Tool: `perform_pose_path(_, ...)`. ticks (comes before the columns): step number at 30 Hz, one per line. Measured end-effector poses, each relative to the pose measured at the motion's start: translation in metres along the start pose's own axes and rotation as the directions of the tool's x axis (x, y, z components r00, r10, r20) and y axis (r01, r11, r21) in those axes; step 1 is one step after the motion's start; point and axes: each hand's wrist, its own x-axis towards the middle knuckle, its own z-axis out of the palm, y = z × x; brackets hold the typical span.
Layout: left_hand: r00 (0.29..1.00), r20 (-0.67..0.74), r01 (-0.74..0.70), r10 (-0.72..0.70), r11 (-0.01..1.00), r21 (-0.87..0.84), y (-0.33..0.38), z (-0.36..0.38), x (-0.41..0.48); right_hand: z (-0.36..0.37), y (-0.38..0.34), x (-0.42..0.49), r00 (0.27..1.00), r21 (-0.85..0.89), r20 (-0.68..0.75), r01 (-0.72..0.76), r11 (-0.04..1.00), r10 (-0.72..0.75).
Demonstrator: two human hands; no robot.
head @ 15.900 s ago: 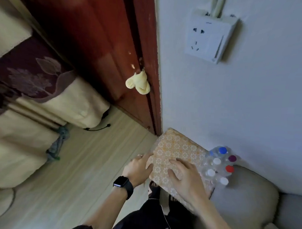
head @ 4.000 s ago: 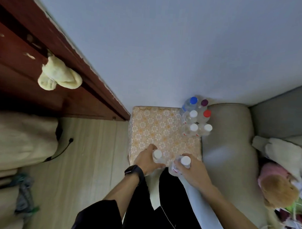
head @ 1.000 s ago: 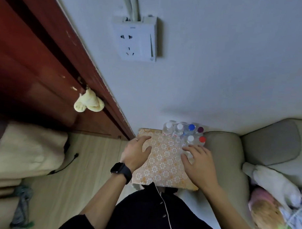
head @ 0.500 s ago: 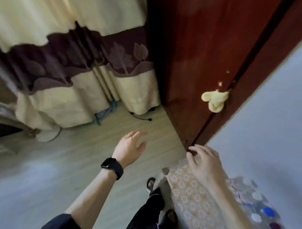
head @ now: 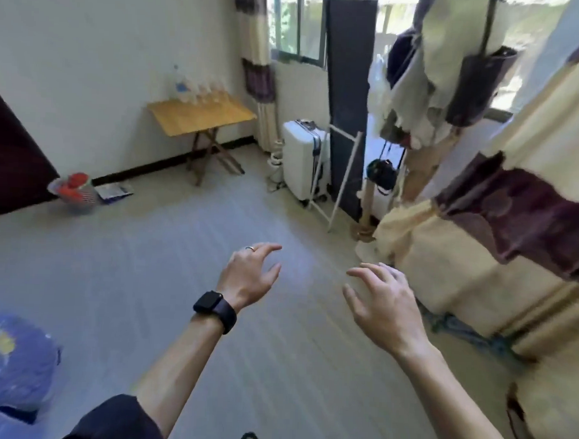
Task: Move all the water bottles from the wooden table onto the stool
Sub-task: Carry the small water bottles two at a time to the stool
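I see both hands held out empty over the pale floor, fingers spread and loosely bent: the left hand, with a black watch on its wrist, and the right hand near the curtain. Farther off, the water bottles stand in a row at the back of the folding wooden table against the wall, with a white suitcase to its right.

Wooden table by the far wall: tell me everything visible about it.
The wooden table is a small folding type with a light, yellowish wood-look top on dark crossed legs. It stands upright on the pale floor against the white wall, left of a curtain and a white suitcase. Clear water bottles stand clustered along its back edge, too blurred to count. The rest of the top shows bare wood. Nothing else is seen touching it.
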Motion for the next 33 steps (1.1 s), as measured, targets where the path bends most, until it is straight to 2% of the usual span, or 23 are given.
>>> perform_pose_path(5,0.989,-0.138,0.07,-0.061,0.996,0.059,-0.09,-0.083,0.064,0.036,-0.098,0.113,0.98,0.021,0.029,0.198,0.98,-0.199)
perform_pose_path(9,0.962,-0.252,0.118,-0.103,0.992,0.044,-0.142,-0.143,0.122,0.058,-0.15,0.202,0.964,0.027,0.037,0.263,0.965,-0.263)
perform_pose_path(12,0.961,-0.26,0.113,-0.098,0.993,0.044,-0.172,-0.183,0.162,0.069,-0.182,0.265,0.963,0.052,-0.005,0.269,0.962,-0.269)
perform_pose_path(16,0.942,-0.312,0.098,-0.122,0.991,-0.093,-0.205,-0.229,0.221,0.081,-0.224,0.341,0.946,0.028,-0.066,0.318,0.948,-0.316)
perform_pose_path(19,0.932,-0.342,0.081,-0.122,0.988,-0.131,-0.224,-0.251,0.268,0.096,-0.247,0.397,0.93,0.014,-0.084,0.361,0.933,-0.358)
perform_pose_path(26,0.893,-0.443,0.095,-0.079,0.995,0.015,-0.278,-0.304,0.399,0.134,-0.293,0.554,0.891,0.032,-0.149,0.437,0.899,-0.428)
perform_pose_path(33,0.861,-0.496,0.169,-0.114,0.983,0.068,-0.35,-0.356,0.527,0.18,-0.336,0.716,0.879,0.073,-0.149,0.467,0.881,-0.454)
